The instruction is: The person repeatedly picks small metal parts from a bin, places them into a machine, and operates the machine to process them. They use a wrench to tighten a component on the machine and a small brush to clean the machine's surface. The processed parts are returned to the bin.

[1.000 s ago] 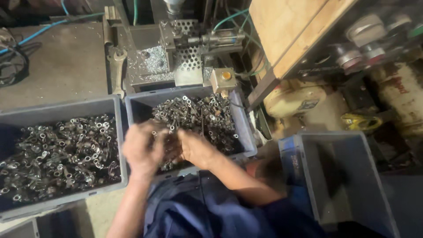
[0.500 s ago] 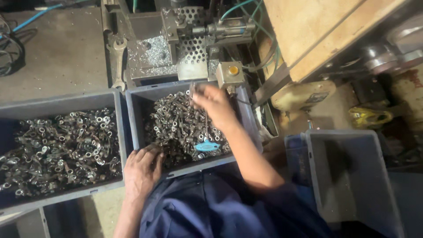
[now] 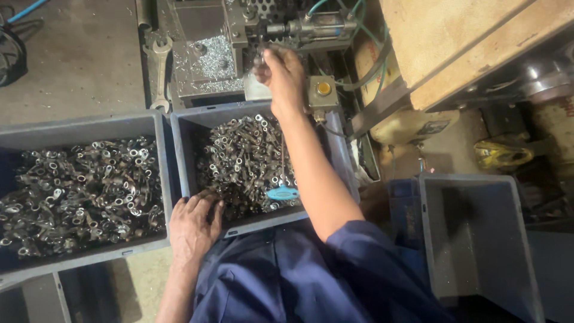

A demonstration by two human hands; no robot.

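Note:
My right hand [image 3: 282, 75] is stretched up to the small machine [image 3: 281, 27] at the top, pinching a small metal part at its jaws. My left hand [image 3: 194, 224] rests with its fingers in the heap of small metal ring-ended parts [image 3: 245, 161] at the near left corner of the middle grey bin [image 3: 344, 161]. A small blue tool [image 3: 282, 192] lies on the parts beside my right forearm.
A second grey bin [image 3: 89, 122] of the same metal parts stands at the left. A grey bin [image 3: 472, 239] stands at the right. A spanner [image 3: 159, 72] and metal shavings [image 3: 209, 57] lie by the machine. A yellow push button [image 3: 323, 88] sits beside my wrist.
My right hand has gone from the middle bin up to the machine with a part. My left hand has dropped to the bin's near left corner.

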